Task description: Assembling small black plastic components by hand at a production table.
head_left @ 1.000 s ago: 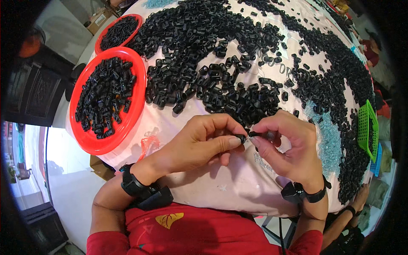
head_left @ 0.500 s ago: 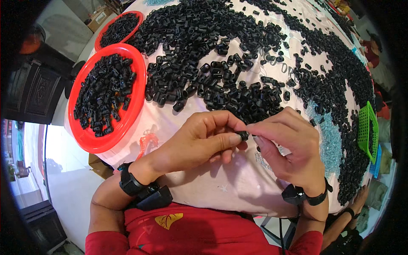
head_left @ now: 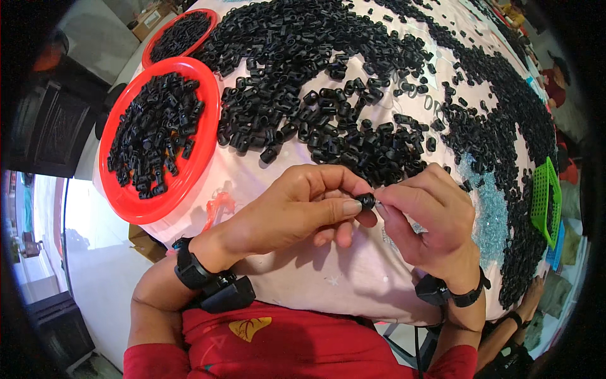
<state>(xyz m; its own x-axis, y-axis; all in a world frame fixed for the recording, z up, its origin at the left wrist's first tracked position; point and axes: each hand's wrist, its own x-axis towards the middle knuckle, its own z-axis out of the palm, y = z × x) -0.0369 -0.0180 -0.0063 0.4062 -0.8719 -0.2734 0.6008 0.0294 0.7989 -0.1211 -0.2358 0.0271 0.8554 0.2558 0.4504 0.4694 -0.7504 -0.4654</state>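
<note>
Left hand (head_left: 315, 205) is pinching a small black piece (head_left: 365, 201) between thumb and fingers, well right of the big red tray (head_left: 148, 210). Right hand (head_left: 380, 201) is nipping its fingertips together at the piece's end, can't tell on what. Tons of black parts (head_left: 284, 57) are lying beside that tray.

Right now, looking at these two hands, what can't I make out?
All in the head view:
- Black part: partly covered by the left hand.
- Anything pinched in the right hand: too small, covered by that hand.
- Floor of the large red tray: mostly under black pieces.
- Table's far end: cut off by the upper edge.
</note>
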